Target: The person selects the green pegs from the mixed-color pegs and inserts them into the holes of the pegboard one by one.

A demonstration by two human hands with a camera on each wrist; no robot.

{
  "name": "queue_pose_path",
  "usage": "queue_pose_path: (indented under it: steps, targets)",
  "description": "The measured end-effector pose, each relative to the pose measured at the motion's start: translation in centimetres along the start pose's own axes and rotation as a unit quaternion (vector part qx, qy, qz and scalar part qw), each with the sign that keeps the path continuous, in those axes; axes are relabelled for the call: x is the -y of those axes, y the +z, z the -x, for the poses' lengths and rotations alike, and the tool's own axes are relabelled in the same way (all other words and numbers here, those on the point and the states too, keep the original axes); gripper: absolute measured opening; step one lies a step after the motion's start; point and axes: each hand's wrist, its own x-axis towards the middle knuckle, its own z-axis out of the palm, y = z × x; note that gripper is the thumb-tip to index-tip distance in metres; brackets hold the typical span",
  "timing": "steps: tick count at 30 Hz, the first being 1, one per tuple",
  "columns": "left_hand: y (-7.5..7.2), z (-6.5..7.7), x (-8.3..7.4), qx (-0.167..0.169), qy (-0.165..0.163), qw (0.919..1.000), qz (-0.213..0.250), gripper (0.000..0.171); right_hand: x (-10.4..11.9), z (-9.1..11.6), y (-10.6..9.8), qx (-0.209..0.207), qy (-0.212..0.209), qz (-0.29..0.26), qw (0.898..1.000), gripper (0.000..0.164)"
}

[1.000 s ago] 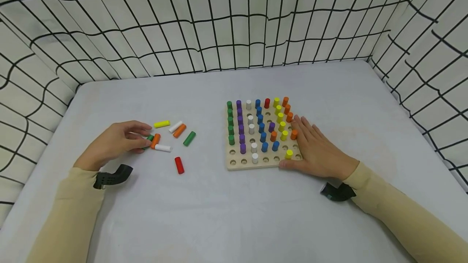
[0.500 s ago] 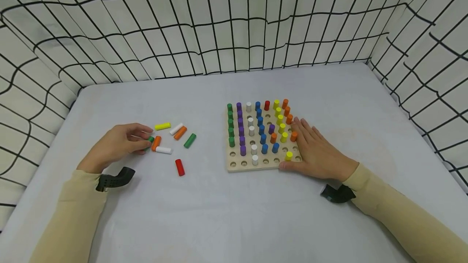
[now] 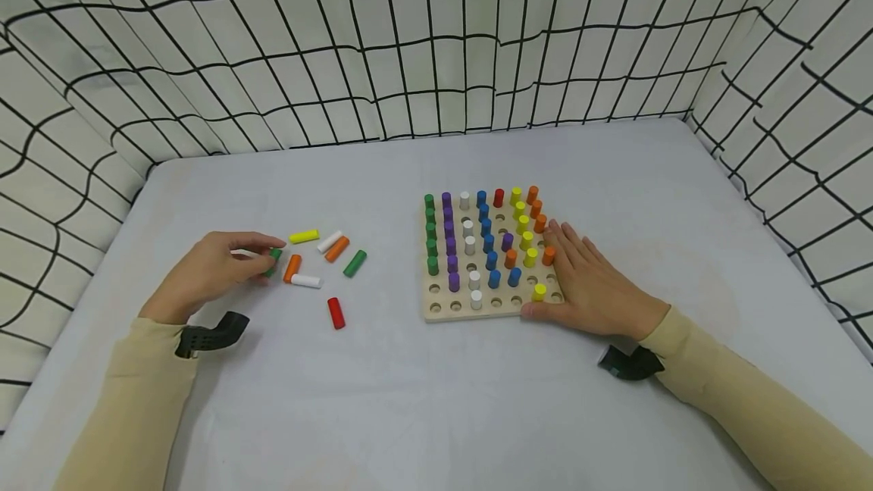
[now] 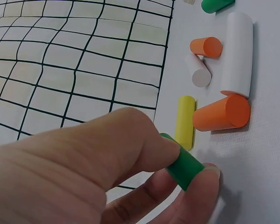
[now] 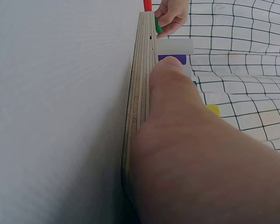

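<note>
My left hand (image 3: 217, 271) pinches a green peg (image 4: 185, 167) between thumb and fingers, beside the loose pegs on the left of the table. Close to those fingers lie an orange peg (image 3: 292, 268), a white peg (image 3: 306, 280) and a yellow peg (image 3: 304, 236). My right hand (image 3: 595, 279) lies flat with straight fingers along the right edge of the wooden pegboard (image 3: 443, 312), its thumb at the near corner. Upright pegs in green, purple, white, blue, red, yellow and orange stand in the board. Several holes show bare, mostly in the near rows.
A red peg (image 3: 336, 313), a second green peg (image 3: 355, 264), another orange peg (image 3: 337, 249) and another white peg (image 3: 330, 241) lie loose between the left hand and the board. Behind the table rises a black wire grid (image 3: 436, 59), continuing along both sides.
The left thumb and fingers have closed on the green peg and tilted it up, drawing it slightly away from the orange peg. The right hand stays put against the board.
</note>
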Motion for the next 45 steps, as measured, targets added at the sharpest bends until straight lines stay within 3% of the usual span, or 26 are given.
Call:
queue_pose_path:
  steps: [22, 29, 39, 45]
  targets:
    - [-0.5, 0.8, -0.9, -0.022, 0.029, 0.9982, 0.047, 0.045, 0.0, 0.1, -0.2, -0.01, -0.003, 0.0, 1.0, 0.128]
    - [-0.2, 1.2, -1.9, -0.055, 0.043, 0.995, 0.071, 0.041, -0.1, 0.0, 0.0, -0.004, -0.002, -0.004, 1.0, 0.13]
    - [1.3, 1.6, -4.0, -0.084, 0.105, 0.9878, 0.077, 0.036, 0.2, 0.2, 0.0, -0.004, -0.003, -0.001, 1.0, 0.13]
    - [2.9, 1.0, -5.5, -0.065, 0.142, 0.9815, 0.111, 0.032, 0.2, 0.1, 0.1, 0.001, 0.002, 0.002, 1.0, 0.13]
